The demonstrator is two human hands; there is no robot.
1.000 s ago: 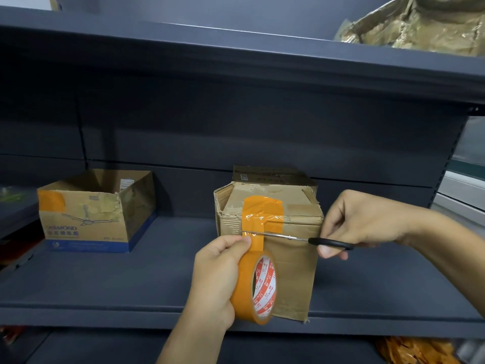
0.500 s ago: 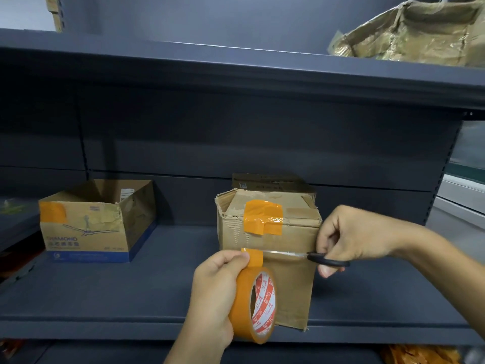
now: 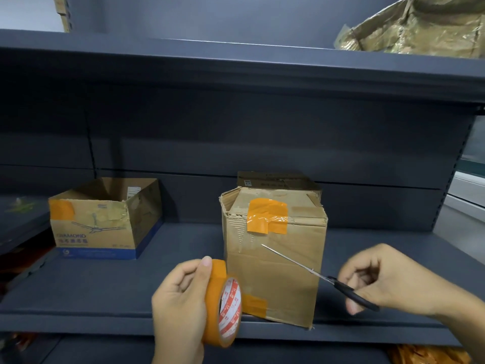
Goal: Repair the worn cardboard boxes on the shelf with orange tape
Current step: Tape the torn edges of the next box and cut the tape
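Orange tape, a wide roll with a red-and-white printed core (image 3: 223, 303), is sitting upright in the left hand (image 3: 181, 306), just in front of the dark grey metal shelf's (image 3: 105, 290) edge. The fingers (image 3: 206, 264) are curling round the roll, thumb pressing on its top rim. Just beside it, a tall worn brown cardboard box (image 3: 275, 258) is standing on the shelf, carrying a crumpled orange patch (image 3: 266, 216) over its top front edge and another strip at its lower front corner. The right hand (image 3: 385, 279) is gripping black-handled scissors (image 3: 322, 278), blades together and pointing at the box face. A low open printed cardboard box (image 3: 105, 219) is resting well apart to the left.
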